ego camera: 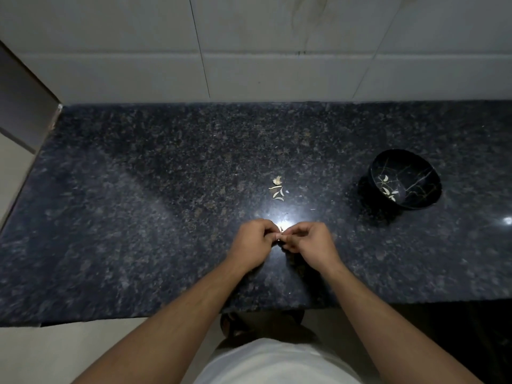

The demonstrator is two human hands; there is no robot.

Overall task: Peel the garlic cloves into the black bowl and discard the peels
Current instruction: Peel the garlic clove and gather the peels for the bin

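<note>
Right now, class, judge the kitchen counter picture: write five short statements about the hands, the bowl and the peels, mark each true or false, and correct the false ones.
1. Both the left hand and the right hand pinch a garlic clove between them above the counter. True.
2. The black bowl is on the person's left. False: it stands to the right of the hands.
3. The bowl is empty. False: a few pale cloves lie inside it.
4. A small heap of peels lies on the counter beyond the hands. True.
5. The peels touch the bowl. False: bare counter separates them.
</note>
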